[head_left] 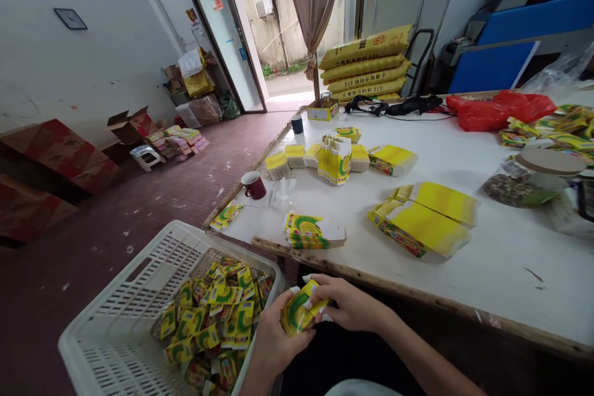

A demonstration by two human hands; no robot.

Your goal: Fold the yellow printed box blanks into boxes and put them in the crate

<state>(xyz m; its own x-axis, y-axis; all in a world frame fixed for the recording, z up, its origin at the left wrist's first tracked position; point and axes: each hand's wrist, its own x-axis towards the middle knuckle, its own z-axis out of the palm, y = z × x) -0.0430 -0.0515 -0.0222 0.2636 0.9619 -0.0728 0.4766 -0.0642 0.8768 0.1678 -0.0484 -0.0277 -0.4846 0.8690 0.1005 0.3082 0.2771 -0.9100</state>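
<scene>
Between my two hands, just off the table's front edge, is a small yellow and green packet [299, 310]. My left hand [275, 337] is wrapped round its left and lower side. The fingers of my right hand [341, 303] press on its upper right part, and white coverings show on some fingertips. To the left stands a white plastic basket [116, 303] holding many similar yellow-green packets [225, 294]. On the table, past my hands, lies a stack of flat printed cartons [306, 232].
The white table [501, 272] has a wooden edge. It bears large yellow carton stacks [422, 216], fanned cartons [335, 159], a maroon mug [253, 185] near the left edge, a dark mug [297, 124], a lidded jar [515, 182] and a red bag [501, 111].
</scene>
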